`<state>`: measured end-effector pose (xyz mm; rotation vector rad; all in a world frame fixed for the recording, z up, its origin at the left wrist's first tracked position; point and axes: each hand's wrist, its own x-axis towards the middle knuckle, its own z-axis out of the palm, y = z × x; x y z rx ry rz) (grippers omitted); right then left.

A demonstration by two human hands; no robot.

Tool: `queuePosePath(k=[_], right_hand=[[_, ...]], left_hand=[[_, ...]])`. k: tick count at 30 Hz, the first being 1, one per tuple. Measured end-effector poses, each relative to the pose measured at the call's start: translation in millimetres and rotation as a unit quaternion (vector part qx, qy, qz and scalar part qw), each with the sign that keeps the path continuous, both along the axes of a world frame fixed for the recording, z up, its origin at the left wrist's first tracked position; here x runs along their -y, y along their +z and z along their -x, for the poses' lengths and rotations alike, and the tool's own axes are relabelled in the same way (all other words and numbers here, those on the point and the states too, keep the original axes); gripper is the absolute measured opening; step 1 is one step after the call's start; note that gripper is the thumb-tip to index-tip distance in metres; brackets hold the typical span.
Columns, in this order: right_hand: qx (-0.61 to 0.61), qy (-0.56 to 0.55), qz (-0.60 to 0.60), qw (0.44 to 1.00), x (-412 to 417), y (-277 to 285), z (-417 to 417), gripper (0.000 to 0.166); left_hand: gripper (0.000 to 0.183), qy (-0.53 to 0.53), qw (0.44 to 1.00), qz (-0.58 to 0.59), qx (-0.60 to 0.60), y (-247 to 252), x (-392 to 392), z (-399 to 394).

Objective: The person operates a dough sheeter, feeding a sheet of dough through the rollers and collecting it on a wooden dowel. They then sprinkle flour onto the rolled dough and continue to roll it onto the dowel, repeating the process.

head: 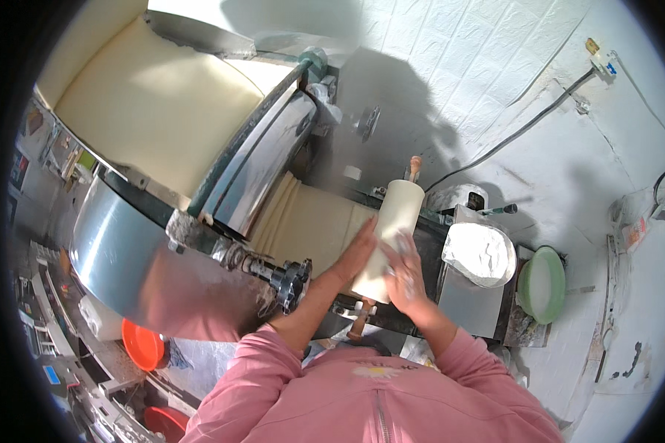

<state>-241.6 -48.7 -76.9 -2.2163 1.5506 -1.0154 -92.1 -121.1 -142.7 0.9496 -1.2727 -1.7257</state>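
A roll of pale dough sheet (400,206) is wound around a wooden rolling pin (356,325), whose handles stick out at both ends. My left hand (360,246) lies along the roll's left side, fingers extended. On its right side rests my right hand (405,271), floury and slightly blurred, with its fingers spread. Neither hand is closed around the roll. Left of it, a flat dough sheet (321,221) lies on the machine's bed, with folds near the rollers. A wide dough sheet (160,105) covers the upper part of the steel dough sheeter (144,277).
A black adjusting knob (295,285) juts out near my left forearm. To the right stand a metal bowl of white flour (479,255) and a green basin (542,285). A red basin (143,344) is at lower left. A black cable (521,130) runs along the white wall.
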Motion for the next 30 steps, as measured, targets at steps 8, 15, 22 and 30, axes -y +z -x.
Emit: queuePosePath(k=[8,15,22,30], right_hand=[[-0.151,-0.131,0.009,0.98,8.8,-22.0,-30.1,0.061],[0.374,-0.364,-0.411,0.747,-2.5,-45.7,-5.8,0.056],[0.226,-0.133,-0.133,0.956,2.0,-47.8,-15.9,0.058],[0.023,-0.155,-0.047,0.986,-1.1,-35.0,-7.7,0.06]], left_hand=[[0.061,-0.047,0.99,0.0,-0.133,19.8,10.1,14.2],[0.059,-0.016,0.981,0.159,0.108,12.3,36.0,24.7],[0.061,-0.018,0.996,0.062,0.069,2.6,-16.0,-5.2],[0.058,-0.007,0.991,0.104,0.09,5.2,20.8,20.5]])
